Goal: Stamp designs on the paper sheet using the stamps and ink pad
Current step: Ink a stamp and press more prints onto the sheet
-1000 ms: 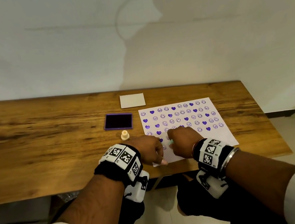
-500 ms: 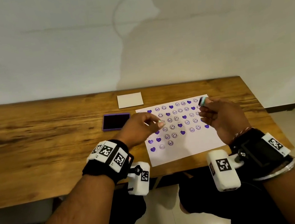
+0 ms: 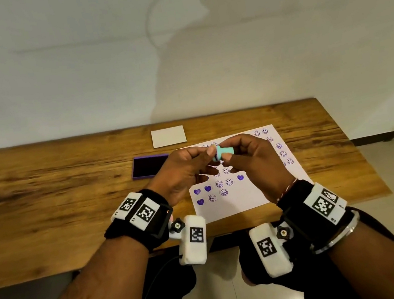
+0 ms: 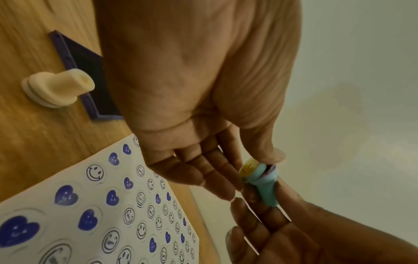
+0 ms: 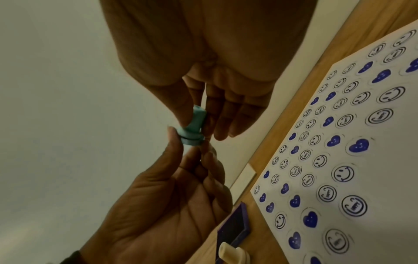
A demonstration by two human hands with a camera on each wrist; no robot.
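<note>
A teal stamp (image 3: 223, 152) hangs in the air above the white paper sheet (image 3: 238, 201), which carries several purple hearts and smiley prints. My right hand (image 3: 231, 156) pinches the stamp's handle (image 5: 199, 117) between thumb and fingers. My left hand (image 3: 208, 153) meets it from the left, and its thumb (image 4: 270, 154) and fingertips pinch the stamp's round base. A yellow smiley label (image 4: 248, 167) shows on the stamp. The open purple ink pad (image 3: 150, 166) lies left of the sheet. A cream stamp (image 4: 56, 87) stands beside the pad, hidden behind my left hand in the head view.
The wooden table (image 3: 43, 201) runs far to the left; its front edge is just under my wrists and its right edge lies close beyond the sheet. A white card (image 3: 168, 136) lies behind the ink pad near the wall.
Both hands have risen from the sheet's near edge. The right hand lifted the teal stamp up and right, then back to the middle, where the left hand has now taken hold of its base.
</note>
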